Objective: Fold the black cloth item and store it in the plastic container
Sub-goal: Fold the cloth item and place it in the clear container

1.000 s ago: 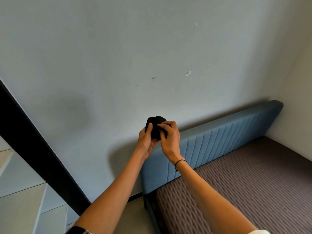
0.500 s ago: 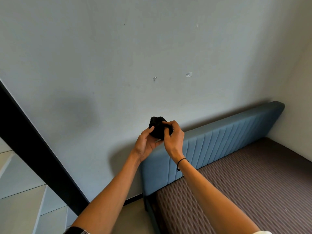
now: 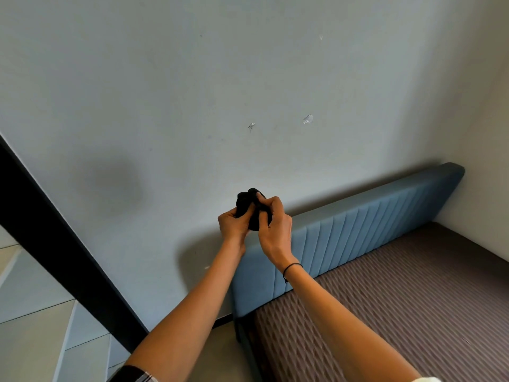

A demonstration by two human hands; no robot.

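A small black cloth item (image 3: pixel 249 201), bunched into a tight ball, is held up in the air in front of the wall. My left hand (image 3: pixel 234 223) grips its left and lower side. My right hand (image 3: pixel 274 226) closes over its right side, fingers curled into the fabric, with a thin black band on that wrist. Most of the cloth is hidden between the two hands. No plastic container is in view.
A pale blue-grey wall (image 3: pixel 192 92) fills the upper view. Below the hands stands a blue padded headboard (image 3: pixel 358 232), with a brown patterned mattress (image 3: pixel 399 304) at the lower right. A black door frame (image 3: pixel 55 238) runs diagonally at the left above a tiled floor (image 3: pixel 33 340).
Both hands have closed tighter together on the cloth ball and shifted slightly left and down. My left fingers, spread half a second ago, now grip the fabric.
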